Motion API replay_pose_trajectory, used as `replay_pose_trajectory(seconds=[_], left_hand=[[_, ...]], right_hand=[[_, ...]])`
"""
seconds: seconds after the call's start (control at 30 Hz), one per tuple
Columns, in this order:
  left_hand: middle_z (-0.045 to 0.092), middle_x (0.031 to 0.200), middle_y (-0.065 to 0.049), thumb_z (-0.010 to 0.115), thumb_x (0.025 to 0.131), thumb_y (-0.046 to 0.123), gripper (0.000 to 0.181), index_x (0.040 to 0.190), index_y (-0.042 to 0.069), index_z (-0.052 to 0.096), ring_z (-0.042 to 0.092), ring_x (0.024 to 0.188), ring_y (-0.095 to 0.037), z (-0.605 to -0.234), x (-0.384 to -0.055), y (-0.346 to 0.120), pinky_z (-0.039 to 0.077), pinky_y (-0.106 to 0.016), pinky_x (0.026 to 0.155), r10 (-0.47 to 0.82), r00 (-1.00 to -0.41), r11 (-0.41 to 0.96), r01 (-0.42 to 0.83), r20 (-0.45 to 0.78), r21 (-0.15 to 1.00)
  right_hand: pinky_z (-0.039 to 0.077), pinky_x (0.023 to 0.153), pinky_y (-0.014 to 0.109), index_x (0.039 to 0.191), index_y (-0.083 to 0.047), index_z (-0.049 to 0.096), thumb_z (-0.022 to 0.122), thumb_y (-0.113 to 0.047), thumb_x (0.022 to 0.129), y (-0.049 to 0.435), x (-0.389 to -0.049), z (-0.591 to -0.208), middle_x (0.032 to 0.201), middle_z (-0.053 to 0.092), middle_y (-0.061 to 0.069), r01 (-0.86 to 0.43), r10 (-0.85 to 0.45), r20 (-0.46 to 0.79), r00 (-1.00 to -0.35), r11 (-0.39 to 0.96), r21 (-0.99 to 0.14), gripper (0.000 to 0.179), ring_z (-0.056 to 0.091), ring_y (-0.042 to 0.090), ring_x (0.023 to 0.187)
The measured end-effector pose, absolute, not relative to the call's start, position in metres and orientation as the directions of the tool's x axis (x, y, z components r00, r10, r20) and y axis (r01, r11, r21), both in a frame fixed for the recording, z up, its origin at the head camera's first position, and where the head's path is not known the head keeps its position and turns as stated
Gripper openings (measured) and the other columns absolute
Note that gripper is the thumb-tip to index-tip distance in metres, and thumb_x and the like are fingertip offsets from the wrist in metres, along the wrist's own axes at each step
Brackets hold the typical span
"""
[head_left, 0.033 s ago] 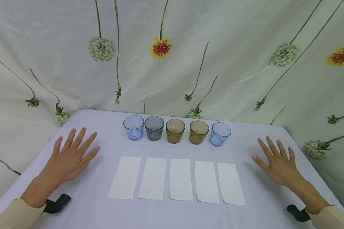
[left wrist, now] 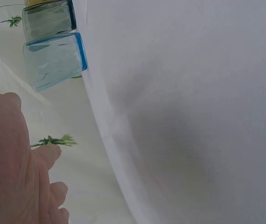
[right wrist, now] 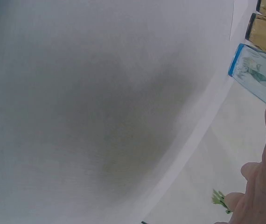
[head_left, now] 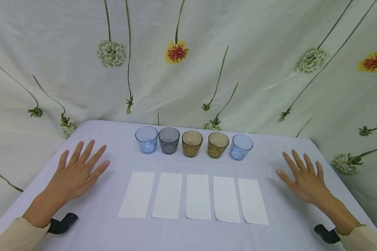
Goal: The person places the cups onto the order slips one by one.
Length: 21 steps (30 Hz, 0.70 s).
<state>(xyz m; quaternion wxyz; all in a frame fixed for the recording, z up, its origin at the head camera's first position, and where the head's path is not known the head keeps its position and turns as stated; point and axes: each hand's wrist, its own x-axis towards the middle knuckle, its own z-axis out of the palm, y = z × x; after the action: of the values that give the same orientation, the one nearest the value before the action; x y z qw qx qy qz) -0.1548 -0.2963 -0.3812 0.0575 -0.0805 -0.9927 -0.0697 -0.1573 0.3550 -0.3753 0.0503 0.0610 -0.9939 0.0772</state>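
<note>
My left hand (head_left: 76, 174), fingers spread and straight, is over the left side of the table and holds nothing. Over the right side, my right hand (head_left: 308, 179) is likewise spread and bare. Between them, a row of tumblers stands upright along the back: a blue glass (head_left: 146, 140) at the left end, a grey glass (head_left: 169, 141), two amber glasses (head_left: 192, 144) and a blue glass (head_left: 240, 147) at the right end. In front of the glasses lie several white paper strips (head_left: 167, 196) side by side. Neither hand touches a glass or a strip.
A white cloth covers the table (head_left: 191, 237). Right behind the glasses hangs a pale curtain (head_left: 254, 97) printed with flowers. A black strap piece (head_left: 63, 223) juts out under the left wrist, and another black piece (head_left: 326, 234) under the right wrist.
</note>
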Motion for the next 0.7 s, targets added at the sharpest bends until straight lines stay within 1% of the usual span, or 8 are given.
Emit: replay_pose_trajectory(seconds=[0.27,0.43,0.7], left_hand=[[0.004,0.166,-0.024,0.033,0.105,0.056,0.071,0.162,0.016,0.016,-0.009,0.152,-0.047,-0.3814,-0.1539,-0.2957,-0.011,-0.071,0.114,0.147,-0.982,0.978,0.163,0.122,0.131],[0.004,0.166,-0.024,0.034,0.105,0.056,0.071,0.161,0.016,0.017,-0.007,0.152,-0.047,-0.3815,-0.1541,-0.2959,-0.01,-0.071,0.114,0.146,-0.981,0.979,0.161,0.126,0.123],[0.004,0.166,-0.024,0.035,0.105,0.055,0.071,0.162,0.016,0.016,-0.01,0.152,-0.046,-0.3821,-0.1536,-0.2946,-0.009,-0.072,0.114,0.156,-0.979,0.975,0.174,0.128,0.138]], right_hand=[[-0.011,0.11,0.076,0.163,-0.021,0.007,0.044,-0.056,0.102,0.3569,-0.1572,-0.3763,0.167,0.006,0.022,-0.135,-0.117,0.122,-0.986,0.979,-0.15,0.079,-0.005,0.055,0.149],[-0.011,0.11,0.075,0.163,-0.021,0.007,0.044,-0.056,0.102,0.3576,-0.1581,-0.3765,0.167,0.004,0.022,-0.133,-0.116,0.117,-0.986,0.979,-0.152,0.079,-0.005,0.055,0.149],[-0.01,0.109,0.076,0.163,-0.021,0.007,0.043,-0.057,0.102,0.3569,-0.1578,-0.3764,0.167,0.005,0.022,-0.133,-0.117,0.104,-0.988,0.978,-0.161,0.079,-0.003,0.056,0.148]])
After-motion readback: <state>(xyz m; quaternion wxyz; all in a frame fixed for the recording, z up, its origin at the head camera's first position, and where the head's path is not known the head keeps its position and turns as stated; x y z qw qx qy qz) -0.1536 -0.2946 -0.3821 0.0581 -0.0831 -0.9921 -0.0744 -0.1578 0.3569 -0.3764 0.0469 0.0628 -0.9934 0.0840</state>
